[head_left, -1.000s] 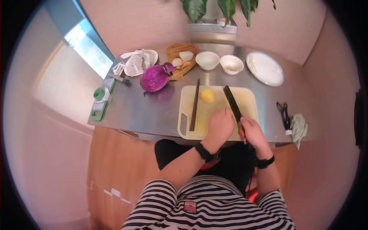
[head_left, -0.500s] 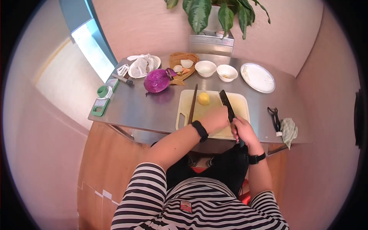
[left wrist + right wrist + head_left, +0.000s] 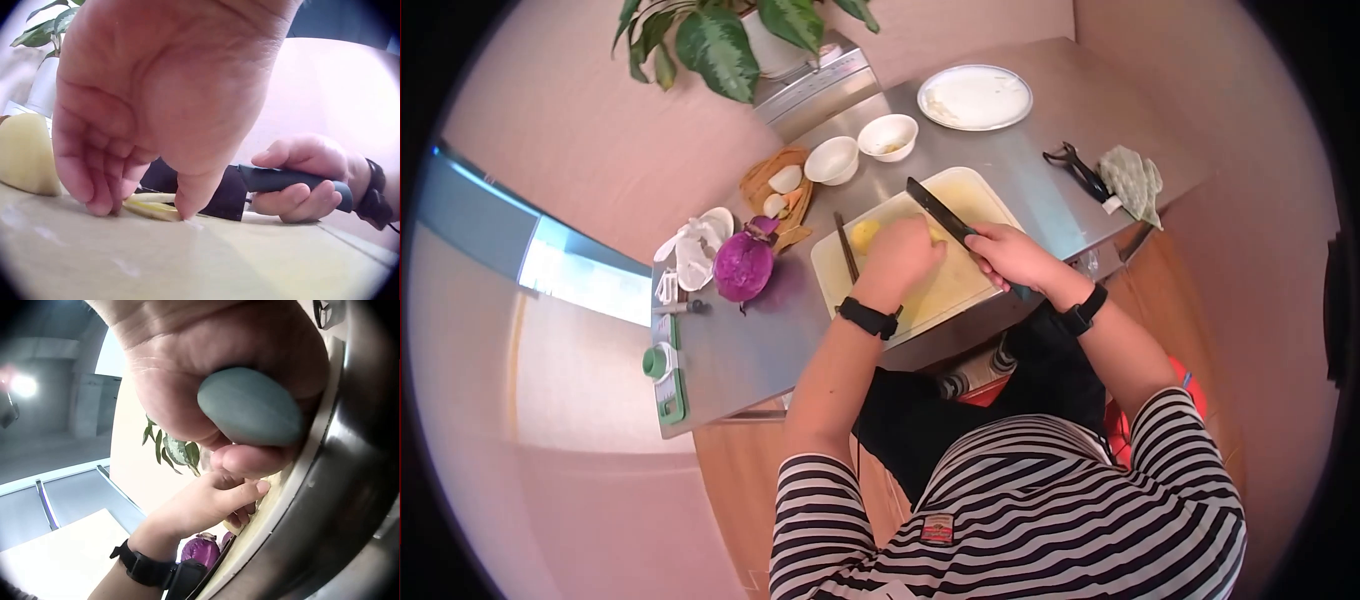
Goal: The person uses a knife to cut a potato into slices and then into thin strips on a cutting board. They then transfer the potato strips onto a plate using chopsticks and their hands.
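My left hand [image 3: 905,255] is low over the cutting board [image 3: 950,290], its thumb and fingers pinching thin yellow potato slices [image 3: 153,210] at the board's surface. Beside it my right hand [image 3: 1015,257] grips the grey-green handle [image 3: 287,181] of a knife [image 3: 940,208], whose dark blade lies across the board just beyond the left hand. A peeled potato piece [image 3: 28,155] rests on the board past the left fingers. Dark chopsticks [image 3: 846,248] lie along the board's left side, partly hidden by the left arm.
Left of the board are a cut purple cabbage [image 3: 743,268], a green-and-white grater [image 3: 665,375] and a basket [image 3: 755,185] with onion pieces. Behind stand two white bowls [image 3: 832,162] and an oval plate [image 3: 975,98]. A black peeler [image 3: 1080,172] lies by a cloth at right.
The head view has swung round, tilting the table in the picture. My left hand moved to the knife blade, then slightly back from it. My right hand keeps holding the knife.
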Demonstrator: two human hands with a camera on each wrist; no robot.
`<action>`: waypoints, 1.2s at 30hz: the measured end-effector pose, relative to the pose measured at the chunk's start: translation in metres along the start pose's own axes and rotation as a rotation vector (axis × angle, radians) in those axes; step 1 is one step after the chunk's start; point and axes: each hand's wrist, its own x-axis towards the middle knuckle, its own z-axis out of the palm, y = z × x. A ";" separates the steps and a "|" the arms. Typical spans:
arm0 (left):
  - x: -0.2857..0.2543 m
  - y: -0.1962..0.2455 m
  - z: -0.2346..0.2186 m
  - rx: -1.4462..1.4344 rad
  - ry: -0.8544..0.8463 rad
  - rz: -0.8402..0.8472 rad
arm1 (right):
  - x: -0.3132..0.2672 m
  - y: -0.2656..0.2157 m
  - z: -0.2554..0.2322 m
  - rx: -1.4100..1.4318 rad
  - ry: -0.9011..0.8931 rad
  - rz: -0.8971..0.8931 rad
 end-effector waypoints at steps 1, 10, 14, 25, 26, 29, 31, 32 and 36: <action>0.001 0.000 -0.003 0.027 -0.007 -0.018 | 0.000 0.002 0.001 0.011 0.015 0.009; 0.016 -0.037 -0.022 -0.120 -0.100 0.110 | -0.003 -0.001 0.006 -0.072 0.034 -0.007; 0.020 -0.036 -0.022 -0.110 -0.162 0.104 | -0.007 -0.007 0.010 -0.139 0.087 0.015; 0.016 -0.034 -0.017 -0.258 -0.125 0.073 | -0.003 0.002 0.015 -0.250 0.116 -0.164; 0.016 -0.032 -0.017 -0.266 -0.128 0.058 | -0.002 0.002 0.016 -0.251 0.102 -0.155; 0.015 -0.031 -0.017 -0.259 -0.115 0.018 | -0.001 -0.006 0.016 -0.222 0.093 -0.187; 0.016 -0.032 -0.016 -0.220 -0.125 0.065 | -0.005 -0.024 0.013 -0.194 -0.003 0.058; 0.016 -0.032 -0.016 -0.225 -0.127 0.055 | -0.004 -0.022 0.013 -0.195 -0.012 0.064; 0.015 -0.030 -0.017 -0.203 -0.120 0.054 | -0.003 -0.018 0.014 -0.133 0.008 -0.029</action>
